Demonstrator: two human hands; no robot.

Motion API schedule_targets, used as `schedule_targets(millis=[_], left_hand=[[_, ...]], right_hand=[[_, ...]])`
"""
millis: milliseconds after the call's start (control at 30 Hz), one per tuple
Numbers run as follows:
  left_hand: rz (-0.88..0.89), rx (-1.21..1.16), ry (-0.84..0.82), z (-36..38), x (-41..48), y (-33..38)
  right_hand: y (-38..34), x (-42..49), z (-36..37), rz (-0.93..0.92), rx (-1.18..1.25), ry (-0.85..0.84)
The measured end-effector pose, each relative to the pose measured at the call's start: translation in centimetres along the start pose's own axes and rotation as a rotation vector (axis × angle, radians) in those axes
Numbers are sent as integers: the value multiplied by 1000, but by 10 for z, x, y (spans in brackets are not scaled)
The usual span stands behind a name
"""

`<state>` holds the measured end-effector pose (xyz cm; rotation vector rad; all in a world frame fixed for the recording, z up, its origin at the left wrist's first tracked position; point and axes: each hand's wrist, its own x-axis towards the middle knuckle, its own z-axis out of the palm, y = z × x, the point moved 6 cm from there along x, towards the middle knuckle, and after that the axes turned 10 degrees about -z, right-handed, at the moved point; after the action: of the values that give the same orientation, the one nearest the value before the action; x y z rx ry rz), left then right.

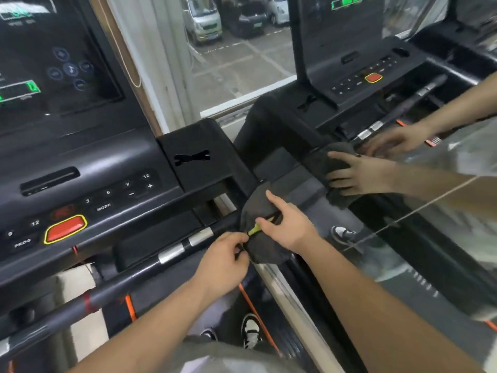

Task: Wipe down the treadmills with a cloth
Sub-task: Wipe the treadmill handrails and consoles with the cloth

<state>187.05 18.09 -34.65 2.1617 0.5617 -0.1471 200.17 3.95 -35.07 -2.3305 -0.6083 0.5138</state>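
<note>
A dark grey cloth (256, 204) with a yellow-green trim is draped over the right end of the treadmill's black handlebar (139, 271), just below the console (113, 168). My right hand (289, 228) grips the cloth from above, index finger stretched along it and thumb on the trim. My left hand (223, 262) pinches the cloth's lower left edge against the bar. The part of the bar under the cloth is hidden.
A mirror wall (430, 238) stands close on the right and repeats the treadmill, cloth and hands. The console has a red stop button (66, 228) and a dark screen (53, 63). A window (236, 63) ahead shows parked cars. My shoes (251, 331) are on the belt below.
</note>
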Motion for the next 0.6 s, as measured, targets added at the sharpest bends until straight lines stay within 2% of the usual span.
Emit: schedule_targets(millis=[67,200,300,433,600], left_hand=[[7,10,-42,8,-6,-6],[43,8,-87,15,-22,-17],[112,-16,-107,18,-25,-23],[126,-2,-124,12,-37,-24],[85,85,-152,-5,-27,-10]], right_hand=[[10,-38,0,24,-108,36],[22,-113,15,106,-522,51],[30,-139,27,153,-694,88],[21,-139,32,205,-758,92],[-4,-81,26,234,-734,115]])
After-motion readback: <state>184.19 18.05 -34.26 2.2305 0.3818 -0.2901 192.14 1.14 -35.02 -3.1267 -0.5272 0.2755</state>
